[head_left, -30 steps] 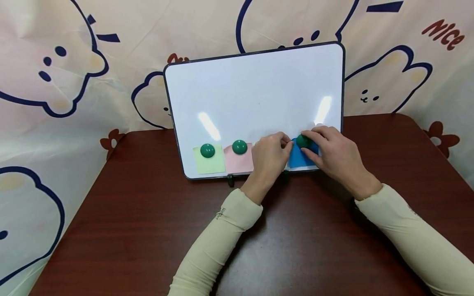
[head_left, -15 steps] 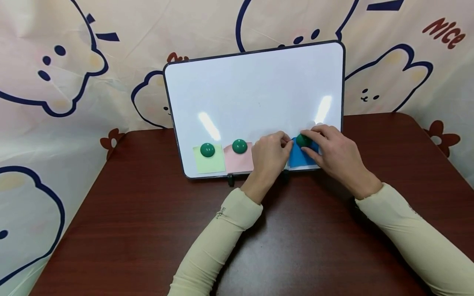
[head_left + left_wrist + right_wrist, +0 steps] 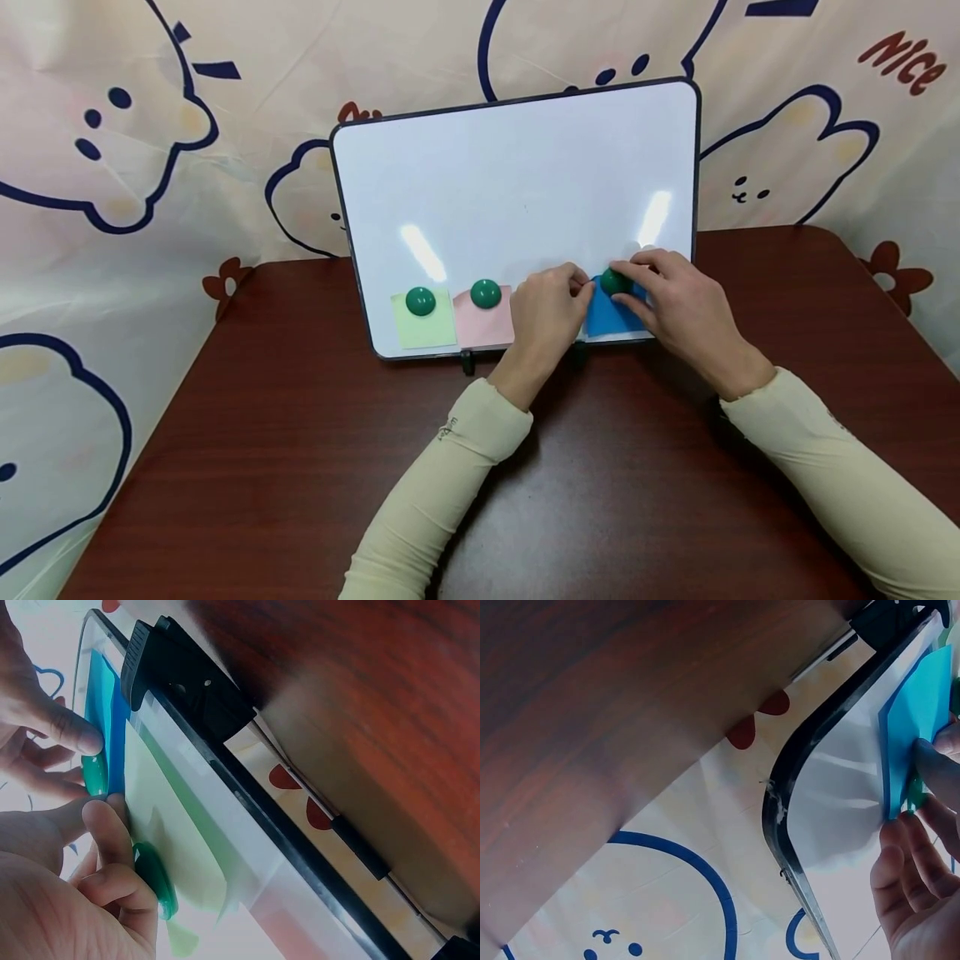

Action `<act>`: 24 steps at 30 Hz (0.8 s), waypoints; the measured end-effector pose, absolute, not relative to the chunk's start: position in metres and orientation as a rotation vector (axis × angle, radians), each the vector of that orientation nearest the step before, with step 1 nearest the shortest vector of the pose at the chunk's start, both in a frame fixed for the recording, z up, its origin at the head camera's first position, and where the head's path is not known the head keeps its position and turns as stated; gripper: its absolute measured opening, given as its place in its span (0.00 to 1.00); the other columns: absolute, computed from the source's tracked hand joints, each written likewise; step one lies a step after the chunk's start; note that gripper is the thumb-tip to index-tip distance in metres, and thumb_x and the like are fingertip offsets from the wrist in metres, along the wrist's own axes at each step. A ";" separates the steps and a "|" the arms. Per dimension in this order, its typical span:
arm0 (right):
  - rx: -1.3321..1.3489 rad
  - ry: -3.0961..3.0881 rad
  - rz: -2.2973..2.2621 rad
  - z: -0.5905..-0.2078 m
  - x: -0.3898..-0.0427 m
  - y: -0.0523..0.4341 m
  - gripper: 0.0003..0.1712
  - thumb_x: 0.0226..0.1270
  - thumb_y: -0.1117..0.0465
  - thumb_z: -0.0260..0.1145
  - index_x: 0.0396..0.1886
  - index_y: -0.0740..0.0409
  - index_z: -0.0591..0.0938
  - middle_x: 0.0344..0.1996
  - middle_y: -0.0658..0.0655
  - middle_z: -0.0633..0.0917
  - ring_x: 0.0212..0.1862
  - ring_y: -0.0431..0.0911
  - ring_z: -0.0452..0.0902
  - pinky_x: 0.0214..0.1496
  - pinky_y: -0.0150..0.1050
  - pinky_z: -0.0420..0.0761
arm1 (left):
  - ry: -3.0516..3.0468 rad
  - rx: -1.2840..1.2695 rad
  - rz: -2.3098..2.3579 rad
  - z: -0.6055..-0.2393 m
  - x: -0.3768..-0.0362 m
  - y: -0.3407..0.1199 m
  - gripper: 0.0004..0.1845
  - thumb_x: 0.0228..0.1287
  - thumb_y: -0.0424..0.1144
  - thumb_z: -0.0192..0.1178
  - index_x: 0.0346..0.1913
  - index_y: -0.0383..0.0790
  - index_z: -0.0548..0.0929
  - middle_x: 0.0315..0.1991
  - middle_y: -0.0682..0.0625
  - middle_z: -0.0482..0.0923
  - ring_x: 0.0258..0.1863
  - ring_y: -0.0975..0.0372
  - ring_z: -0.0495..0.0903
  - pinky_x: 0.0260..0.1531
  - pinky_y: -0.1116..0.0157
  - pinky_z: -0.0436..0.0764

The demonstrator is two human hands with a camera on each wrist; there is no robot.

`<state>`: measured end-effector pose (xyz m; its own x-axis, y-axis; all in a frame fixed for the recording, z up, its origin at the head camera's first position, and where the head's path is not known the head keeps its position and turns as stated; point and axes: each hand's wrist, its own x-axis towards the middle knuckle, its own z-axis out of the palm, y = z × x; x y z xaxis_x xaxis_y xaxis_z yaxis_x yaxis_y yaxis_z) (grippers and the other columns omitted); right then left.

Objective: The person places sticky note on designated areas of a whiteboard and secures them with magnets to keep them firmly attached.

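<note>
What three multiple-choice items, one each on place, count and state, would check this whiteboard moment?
1. Where is the blue paper note?
A. at the white magnetic whiteboard's lower right
B. flat on the brown wooden table
C. at the board's top left

2. How many round green magnets show in the head view?
A. one
B. three
C. five

3. What is the right hand doing?
A. lying flat on the table
B. pinching the green magnet on the blue note
C. hanging idle

A: it sits beside the right hand.
B: one each over green, pink and blue notes.
B: fingers curl round it.
</note>
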<state>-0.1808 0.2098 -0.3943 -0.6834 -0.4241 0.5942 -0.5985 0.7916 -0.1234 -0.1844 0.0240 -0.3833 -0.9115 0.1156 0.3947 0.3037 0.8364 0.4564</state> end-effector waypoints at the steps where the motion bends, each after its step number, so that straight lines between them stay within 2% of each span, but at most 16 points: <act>1: 0.757 -2.425 0.418 -0.394 -0.181 0.210 0.28 0.57 0.59 0.77 0.59 0.57 0.82 0.50 0.64 0.82 0.52 0.56 0.80 0.51 0.55 0.84 | -2.661 -0.317 -0.744 -0.383 -0.185 0.024 0.10 0.66 0.48 0.66 0.39 0.46 0.90 0.34 0.55 0.90 0.31 0.67 0.86 0.30 0.72 0.82; 12: 0.736 -2.433 0.423 -0.394 -0.181 0.212 0.28 0.56 0.58 0.78 0.58 0.56 0.83 0.49 0.63 0.82 0.50 0.56 0.81 0.48 0.54 0.85 | -2.650 -0.341 -0.776 -0.385 -0.186 0.024 0.10 0.66 0.47 0.66 0.39 0.45 0.90 0.34 0.54 0.90 0.32 0.67 0.87 0.31 0.72 0.82; 19: 0.701 -2.454 0.542 -0.398 -0.181 0.209 0.33 0.52 0.57 0.80 0.60 0.53 0.83 0.50 0.61 0.81 0.51 0.54 0.80 0.51 0.54 0.84 | -2.652 -0.343 -0.847 -0.387 -0.182 0.017 0.09 0.65 0.46 0.67 0.39 0.44 0.89 0.35 0.53 0.89 0.33 0.66 0.86 0.36 0.72 0.84; 24: 0.710 -2.455 0.646 -0.402 -0.178 0.209 0.33 0.51 0.56 0.80 0.60 0.52 0.83 0.51 0.59 0.82 0.51 0.52 0.80 0.53 0.53 0.84 | -2.673 -0.328 -0.906 -0.390 -0.177 0.010 0.10 0.63 0.47 0.69 0.39 0.44 0.89 0.34 0.53 0.89 0.33 0.66 0.86 0.34 0.72 0.82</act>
